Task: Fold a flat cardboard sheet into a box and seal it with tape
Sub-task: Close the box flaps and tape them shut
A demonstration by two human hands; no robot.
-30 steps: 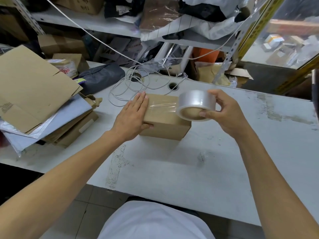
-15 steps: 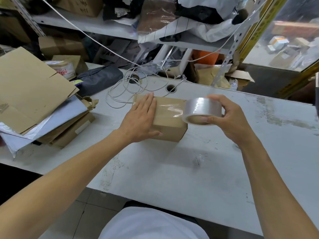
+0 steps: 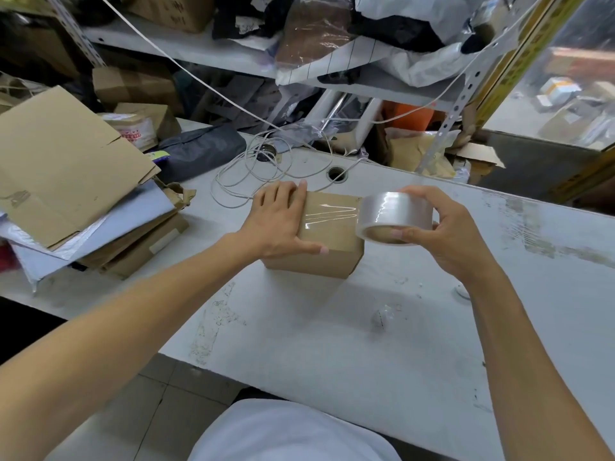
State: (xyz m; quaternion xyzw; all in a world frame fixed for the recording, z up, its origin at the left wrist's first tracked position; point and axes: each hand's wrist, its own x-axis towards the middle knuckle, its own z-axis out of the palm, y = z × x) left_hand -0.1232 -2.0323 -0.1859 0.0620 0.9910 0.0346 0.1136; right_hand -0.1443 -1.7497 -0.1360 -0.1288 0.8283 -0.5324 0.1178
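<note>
Head view: the small brown cardboard box [image 3: 327, 257] sits on the white table [image 3: 332, 344], left hand [image 3: 279, 221] flat on top. It looks light and stiff, best steadied from above. Right hand [image 3: 446, 234] grips the slippery clear tape roll [image 3: 394, 216] by its rim.

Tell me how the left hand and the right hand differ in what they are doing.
The left hand lies flat with straight fingers on top of the cardboard box; the right hand curls round the clear tape roll. The left hand rests on the box, while the right hand holds the roll at the box's right edge. A tape strip joins roll and box top. Both hands are bare.
</note>
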